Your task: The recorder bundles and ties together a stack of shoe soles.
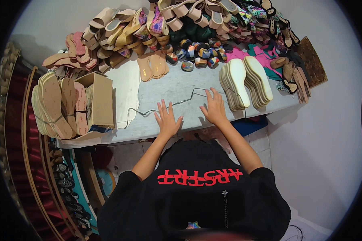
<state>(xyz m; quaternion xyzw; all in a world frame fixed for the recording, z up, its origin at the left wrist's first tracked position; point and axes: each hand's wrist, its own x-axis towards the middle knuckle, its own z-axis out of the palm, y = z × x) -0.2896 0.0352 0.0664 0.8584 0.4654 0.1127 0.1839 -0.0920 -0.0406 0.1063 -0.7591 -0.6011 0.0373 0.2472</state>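
Note:
My left hand [167,119] lies palm down on the pale work table [165,89], fingers spread, with nothing in it. My right hand [214,106] also rests flat with its fingers apart; its fingertips are close to the right part of a thin dark cord [173,104]. That cord runs in a loose zigzag across the table, just beyond both hands. Whether any finger touches it, I cannot tell. To the right of my right hand stands a stack of cream insoles [236,80], with a dark tie around its lower part. A second insole stack [259,82] leans beside it.
On the left are bundled tan insoles [52,104] and a cardboard box [102,96]. A pale sheet [124,86] lies beside the box, with tan sole pieces [153,66] farther back. Multicoloured heels [201,54] and piled wedge sandals [145,24] line the far side.

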